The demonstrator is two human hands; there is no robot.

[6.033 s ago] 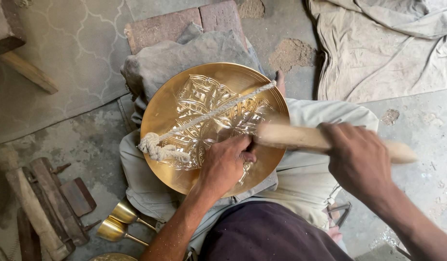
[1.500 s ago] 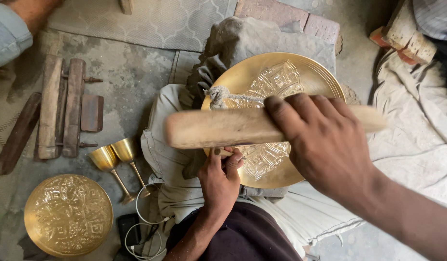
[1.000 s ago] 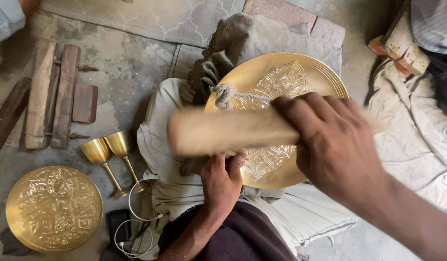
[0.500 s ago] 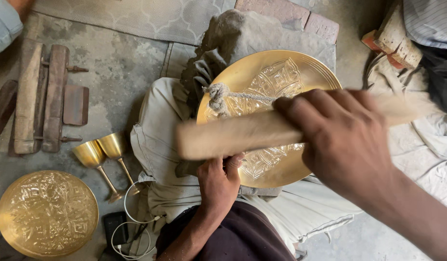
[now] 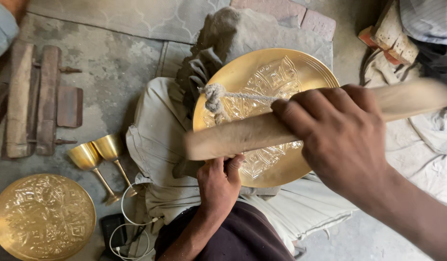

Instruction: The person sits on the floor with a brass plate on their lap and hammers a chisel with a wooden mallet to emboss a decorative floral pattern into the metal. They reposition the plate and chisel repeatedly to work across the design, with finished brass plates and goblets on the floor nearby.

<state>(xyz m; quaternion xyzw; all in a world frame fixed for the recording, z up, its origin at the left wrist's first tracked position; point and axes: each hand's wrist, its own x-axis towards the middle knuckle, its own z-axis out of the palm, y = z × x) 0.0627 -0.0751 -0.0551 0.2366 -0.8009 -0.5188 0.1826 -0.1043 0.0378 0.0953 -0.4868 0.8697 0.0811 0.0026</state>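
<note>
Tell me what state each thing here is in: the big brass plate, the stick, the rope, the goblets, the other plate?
Engraved brass plate: propped on the lap, tilted, roped down.
Knotted rope: taut across the plate.
Wooden stick: gripped, blurred, above the plate.
Right hand: closed round the stick.
Left hand: at the plate's lower edge.
Two brass goblets: lying tipped on the floor.
Second brass plate: flat on the floor, untouched.
</note>
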